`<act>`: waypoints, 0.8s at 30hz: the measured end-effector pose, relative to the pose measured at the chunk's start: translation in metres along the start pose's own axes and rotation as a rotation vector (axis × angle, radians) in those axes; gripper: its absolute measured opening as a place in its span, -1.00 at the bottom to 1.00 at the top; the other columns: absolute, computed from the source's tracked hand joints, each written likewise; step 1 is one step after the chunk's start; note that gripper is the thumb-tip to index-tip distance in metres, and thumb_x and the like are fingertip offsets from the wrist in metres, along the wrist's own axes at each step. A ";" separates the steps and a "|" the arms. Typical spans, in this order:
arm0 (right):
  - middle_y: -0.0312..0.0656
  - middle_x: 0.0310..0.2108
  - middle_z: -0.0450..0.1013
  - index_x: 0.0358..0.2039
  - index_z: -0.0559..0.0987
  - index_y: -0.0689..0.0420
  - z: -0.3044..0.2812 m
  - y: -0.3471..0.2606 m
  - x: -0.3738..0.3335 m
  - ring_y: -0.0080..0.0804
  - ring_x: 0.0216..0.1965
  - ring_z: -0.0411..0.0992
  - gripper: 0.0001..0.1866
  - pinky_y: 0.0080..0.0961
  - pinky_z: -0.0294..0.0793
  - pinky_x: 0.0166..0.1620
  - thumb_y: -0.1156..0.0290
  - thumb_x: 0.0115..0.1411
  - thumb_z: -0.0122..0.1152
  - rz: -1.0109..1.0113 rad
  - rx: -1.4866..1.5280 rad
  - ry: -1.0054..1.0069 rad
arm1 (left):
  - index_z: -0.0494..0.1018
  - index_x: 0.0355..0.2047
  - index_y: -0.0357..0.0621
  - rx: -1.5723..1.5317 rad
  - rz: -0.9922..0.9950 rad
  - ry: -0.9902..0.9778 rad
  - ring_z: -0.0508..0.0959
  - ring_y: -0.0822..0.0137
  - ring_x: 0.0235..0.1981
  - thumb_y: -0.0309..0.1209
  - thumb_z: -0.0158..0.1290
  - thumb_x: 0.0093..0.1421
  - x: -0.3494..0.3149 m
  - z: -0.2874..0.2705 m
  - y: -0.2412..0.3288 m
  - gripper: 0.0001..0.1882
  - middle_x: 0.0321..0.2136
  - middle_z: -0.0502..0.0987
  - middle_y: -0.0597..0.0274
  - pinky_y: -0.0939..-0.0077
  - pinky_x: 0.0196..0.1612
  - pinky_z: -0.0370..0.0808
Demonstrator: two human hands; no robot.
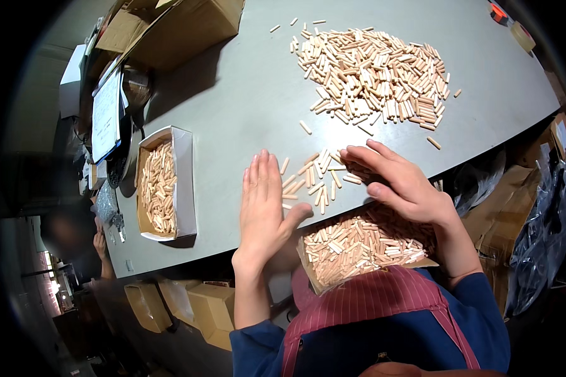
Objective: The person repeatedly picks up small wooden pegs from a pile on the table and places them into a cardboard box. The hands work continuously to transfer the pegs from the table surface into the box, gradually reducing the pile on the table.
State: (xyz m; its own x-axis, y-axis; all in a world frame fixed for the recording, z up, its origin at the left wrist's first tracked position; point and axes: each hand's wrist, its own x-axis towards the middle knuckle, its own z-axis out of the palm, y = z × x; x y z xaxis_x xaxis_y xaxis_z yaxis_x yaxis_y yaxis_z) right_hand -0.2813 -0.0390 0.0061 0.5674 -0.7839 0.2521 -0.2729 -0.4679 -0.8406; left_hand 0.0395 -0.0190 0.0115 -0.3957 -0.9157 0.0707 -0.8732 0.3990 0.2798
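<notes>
Short wooden dowels (321, 179) lie loosely on the table between my two hands, near its front edge. My left hand (262, 210) is held flat to the left of them, fingers straight and together, thumb apart, holding nothing. From the right, my right hand (401, 183) arches over some of the dowels with its fingers bent and thumb apart; it grips nothing visible. Just below the edge, against my apron, is an open cardboard box (307, 269) full of dowels. A big heap of dowels (371, 75) spreads over the far part of the table.
A white-sided box (186, 182) of dowels stands on the grey table (233, 94) at left. Beyond it are a clipboard (107, 116) and a large carton (182, 34). Tape rolls (522, 36) lie far right. Empty boxes (210, 314) sit below left; another person's hand (99, 244) shows.
</notes>
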 end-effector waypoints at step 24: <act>0.07 0.41 0.45 0.48 0.34 0.33 0.006 0.014 -0.007 -0.15 0.43 0.41 -0.43 -0.24 0.34 0.48 0.38 0.54 0.08 0.090 0.354 0.258 | -0.04 0.65 -0.28 0.058 0.107 -0.104 -0.08 -0.20 0.67 0.07 0.31 0.18 0.008 0.000 0.025 0.23 0.65 0.02 -0.12 -0.28 0.64 -0.28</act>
State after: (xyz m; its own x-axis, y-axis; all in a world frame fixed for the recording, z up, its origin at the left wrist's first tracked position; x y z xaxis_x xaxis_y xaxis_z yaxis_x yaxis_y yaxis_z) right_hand -0.2848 -0.0377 -0.0102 0.3288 -0.9123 0.2442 -0.0035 -0.2597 -0.9657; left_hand 0.0144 -0.0166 0.0190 -0.5120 -0.8590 -0.0029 -0.8382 0.4988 0.2203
